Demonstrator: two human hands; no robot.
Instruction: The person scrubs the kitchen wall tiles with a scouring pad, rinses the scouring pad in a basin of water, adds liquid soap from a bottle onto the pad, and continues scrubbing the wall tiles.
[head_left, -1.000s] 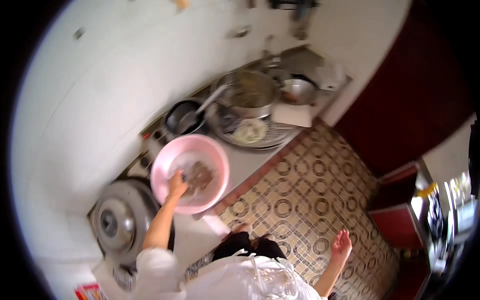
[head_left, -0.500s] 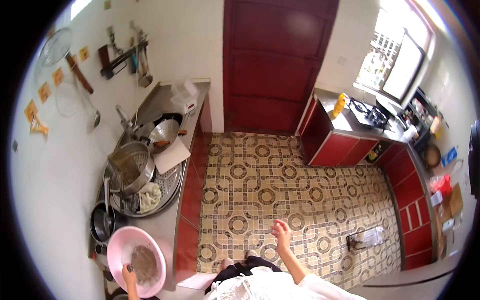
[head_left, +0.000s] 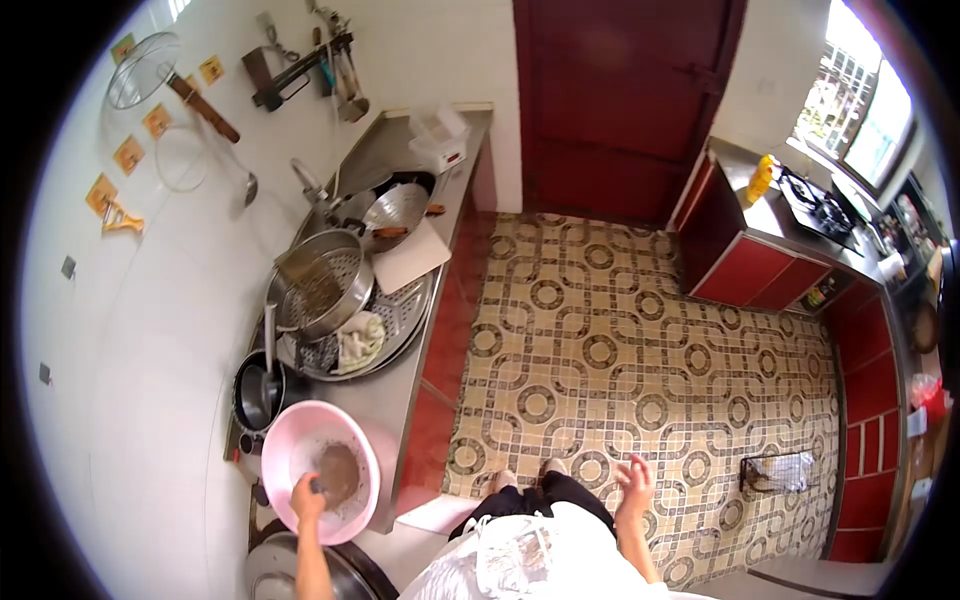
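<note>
A pink plastic basin (head_left: 290,440) stands on the near end of the left counter, with murky grey-brown water (head_left: 342,475) and small dark specks in it. My left hand (head_left: 308,498) is closed at the basin's near-left side, above its inside. Something small and dark shows between the fingers, too small to name. My right hand (head_left: 635,485) hangs free over the tiled floor, its fingers apart and nothing in them.
Behind the basin are a black pan (head_left: 262,395), a steel pot (head_left: 345,305), a perforated tray (head_left: 405,310) with a crumpled pale cloth (head_left: 360,342), a white board (head_left: 412,257) and a colander (head_left: 398,212). A large metal lid (head_left: 275,572) lies below. A wire rack (head_left: 778,472) is on the floor.
The view has swung left, so the basin and counter appear farther right. My left hand remains at the basin with the dark thing. My right hand is still open over the floor.
</note>
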